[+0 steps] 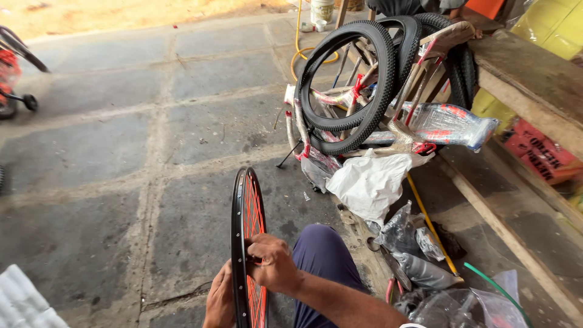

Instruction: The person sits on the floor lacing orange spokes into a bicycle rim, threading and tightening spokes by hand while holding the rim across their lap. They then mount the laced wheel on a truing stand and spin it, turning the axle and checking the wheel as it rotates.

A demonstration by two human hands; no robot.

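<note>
Upright black wheel rim (238, 243) w/ red spokes is pinched at its edge by closed right hand (271, 262); left hand (220, 299) is cupped against its far side, grip unclear.

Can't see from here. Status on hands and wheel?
Right hand gripping wheel rim. Left hand steadying far side. Wheel upright, no tyre. Knee alongside.

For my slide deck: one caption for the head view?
Both hands, left hand and right hand, grip an upright black bicycle rim with orange spokes.
</note>
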